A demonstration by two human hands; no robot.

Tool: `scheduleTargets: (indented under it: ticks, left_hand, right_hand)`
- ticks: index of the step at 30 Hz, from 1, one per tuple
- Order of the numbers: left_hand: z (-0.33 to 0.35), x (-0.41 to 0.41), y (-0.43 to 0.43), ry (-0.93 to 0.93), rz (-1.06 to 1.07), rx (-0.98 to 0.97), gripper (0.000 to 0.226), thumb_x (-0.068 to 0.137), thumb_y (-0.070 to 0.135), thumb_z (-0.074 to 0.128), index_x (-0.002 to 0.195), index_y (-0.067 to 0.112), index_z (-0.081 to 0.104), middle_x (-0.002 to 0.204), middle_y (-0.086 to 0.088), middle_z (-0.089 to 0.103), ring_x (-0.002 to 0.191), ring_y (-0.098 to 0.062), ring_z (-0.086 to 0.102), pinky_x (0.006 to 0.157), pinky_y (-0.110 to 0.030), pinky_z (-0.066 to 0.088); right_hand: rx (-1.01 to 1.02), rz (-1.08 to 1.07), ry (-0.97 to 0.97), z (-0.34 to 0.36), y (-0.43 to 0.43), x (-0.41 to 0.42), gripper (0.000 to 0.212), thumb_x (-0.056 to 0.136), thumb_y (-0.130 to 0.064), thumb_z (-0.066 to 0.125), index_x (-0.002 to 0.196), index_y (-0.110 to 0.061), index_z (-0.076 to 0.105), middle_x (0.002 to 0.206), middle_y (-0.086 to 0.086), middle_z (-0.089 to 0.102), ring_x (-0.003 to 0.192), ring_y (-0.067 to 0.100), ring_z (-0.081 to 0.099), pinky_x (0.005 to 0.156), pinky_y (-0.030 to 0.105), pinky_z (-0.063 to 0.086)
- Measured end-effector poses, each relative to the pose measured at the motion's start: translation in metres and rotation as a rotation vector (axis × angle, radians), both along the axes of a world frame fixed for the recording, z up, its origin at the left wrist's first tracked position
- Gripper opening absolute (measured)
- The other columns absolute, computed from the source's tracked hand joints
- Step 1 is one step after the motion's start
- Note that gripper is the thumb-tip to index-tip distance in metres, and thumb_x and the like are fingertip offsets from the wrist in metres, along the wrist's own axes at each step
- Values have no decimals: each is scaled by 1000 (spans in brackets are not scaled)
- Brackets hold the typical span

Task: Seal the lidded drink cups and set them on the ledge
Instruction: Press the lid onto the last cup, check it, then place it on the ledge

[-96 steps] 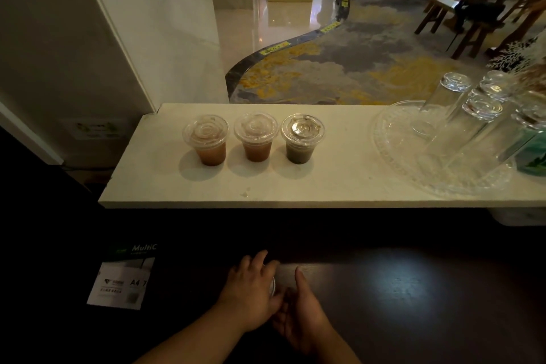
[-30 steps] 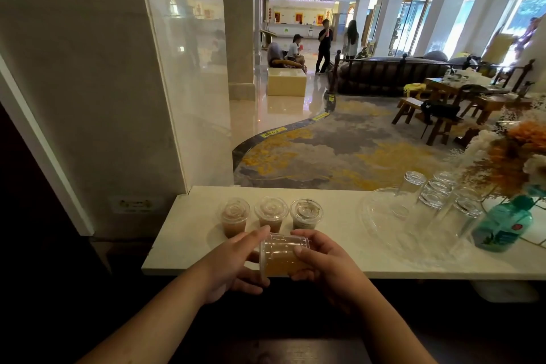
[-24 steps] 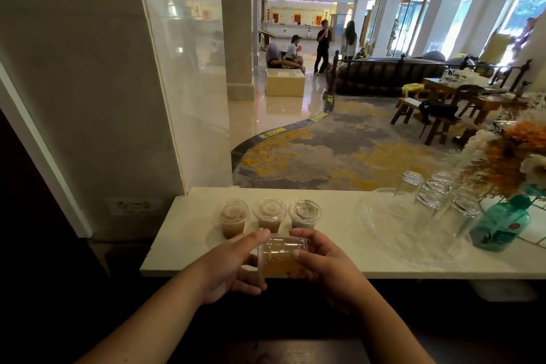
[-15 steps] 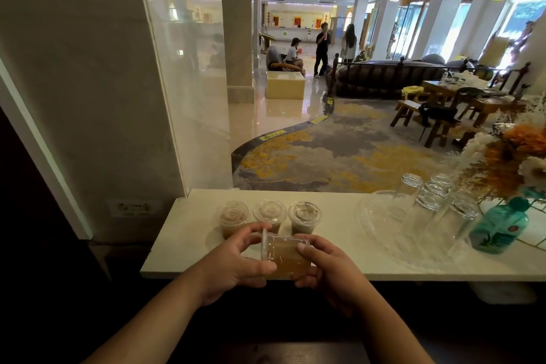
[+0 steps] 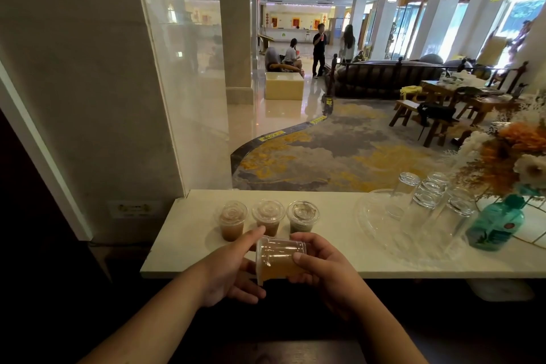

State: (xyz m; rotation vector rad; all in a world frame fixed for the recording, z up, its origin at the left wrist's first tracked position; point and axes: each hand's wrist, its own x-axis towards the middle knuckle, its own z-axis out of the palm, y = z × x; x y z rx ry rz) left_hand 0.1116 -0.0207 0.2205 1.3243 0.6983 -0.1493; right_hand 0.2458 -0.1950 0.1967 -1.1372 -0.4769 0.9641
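Observation:
I hold a clear plastic cup (image 5: 279, 258) of amber drink between both hands, just in front of the white ledge (image 5: 183, 248). The cup is tipped over, its lidded end toward my left hand (image 5: 229, 270), whose fingers press on that end. My right hand (image 5: 320, 267) wraps the cup's other side, thumb on top. Three lidded cups stand in a row on the ledge behind: a brown one (image 5: 231, 220) at left, a brown one (image 5: 268, 216) in the middle, a dark one (image 5: 302, 216) at right.
A clear glass tray (image 5: 372, 216) with several upturned glasses (image 5: 425, 201) sits on the right part of the ledge, beside a teal bottle (image 5: 495, 224) and a flower arrangement (image 5: 514, 154). A marble pillar (image 5: 88, 83) rises at left. Beyond the ledge lies a lobby with people.
My hands lifted the cup from the dark counter below up to the ledge's front. Over the last second the cup has been turned and tilted between my hands.

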Motion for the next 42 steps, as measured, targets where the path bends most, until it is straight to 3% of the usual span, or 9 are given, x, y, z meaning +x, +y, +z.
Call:
scheduleTargets:
  ticks: [5, 8, 13, 17, 22, 27, 31, 37, 42]
  left_hand:
    - [-1, -3, -2, -102, 17, -2, 50, 93, 57, 66, 131, 24, 64, 121, -21, 73, 81, -34, 73, 63, -36, 61]
    - [-5, -7, -1, -211, 33, 20, 54, 86, 34, 83, 135, 27, 60, 125, -10, 74, 97, -35, 77, 79, -47, 64]
    - [-5, -12, 1, -310, -31, 49, 69, 84, -3, 82, 139, 32, 59, 148, -1, 53, 119, -34, 71, 101, -58, 58]
    - [-5, -11, -1, -317, -21, 33, 63, 88, 3, 80, 139, 34, 59, 146, 0, 55, 121, -32, 70, 103, -57, 57]
    - [1, -4, -6, -173, 100, 91, 37, 96, 48, 67, 127, 28, 64, 123, -10, 72, 97, -32, 77, 90, -51, 63]
    - [-1, -3, -5, -17, 49, 8, 64, 90, 75, 55, 127, 24, 69, 101, -19, 74, 71, -28, 72, 62, -34, 62]
    - [1, -3, -6, -104, 61, -9, 58, 87, 61, 69, 130, 22, 66, 120, -27, 73, 77, -32, 73, 61, -32, 62]
    - [-2, -7, -2, -273, 20, 46, 67, 78, 18, 88, 138, 28, 58, 138, -9, 62, 113, -34, 74, 92, -51, 63]
    - [2, -8, -6, -335, -69, 186, 74, 82, -2, 83, 139, 37, 57, 145, 5, 56, 115, -26, 73, 92, -45, 63]
  right_hand:
    - [-39, -12, -26, 0, -2, 1, 33, 93, -5, 70, 125, -9, 67, 118, 18, 72, 94, 30, 70, 67, 33, 62]
    - [-104, -20, -28, 1, -1, 2, 32, 92, -15, 72, 124, -14, 69, 119, 22, 72, 83, 34, 69, 62, 33, 62]
    - [-130, -36, 16, 1, -1, 1, 30, 93, -21, 71, 121, -10, 70, 109, 20, 75, 69, 30, 69, 58, 32, 60]
    - [-107, -43, 15, -1, 0, -1, 41, 85, -23, 76, 122, -8, 69, 110, 19, 76, 80, 32, 72, 62, 33, 62]
    - [-31, -32, 15, -5, -1, 0, 42, 85, -12, 76, 126, -8, 67, 117, 17, 73, 97, 32, 72, 69, 34, 63]
    - [20, -7, -14, -3, -2, -1, 46, 84, -4, 75, 128, -6, 64, 120, 17, 72, 100, 31, 71, 72, 35, 61]
    - [-3, -7, -11, -3, -3, 2, 40, 89, -5, 72, 128, -10, 66, 121, 17, 72, 98, 32, 72, 69, 34, 62]
    - [-62, -33, 24, 1, -3, 2, 45, 81, -21, 75, 124, -12, 69, 116, 22, 74, 77, 32, 71, 58, 31, 61]
    - [-75, -48, 43, -1, -1, 0, 41, 85, -23, 72, 122, -5, 68, 102, 23, 75, 65, 28, 67, 52, 29, 59]
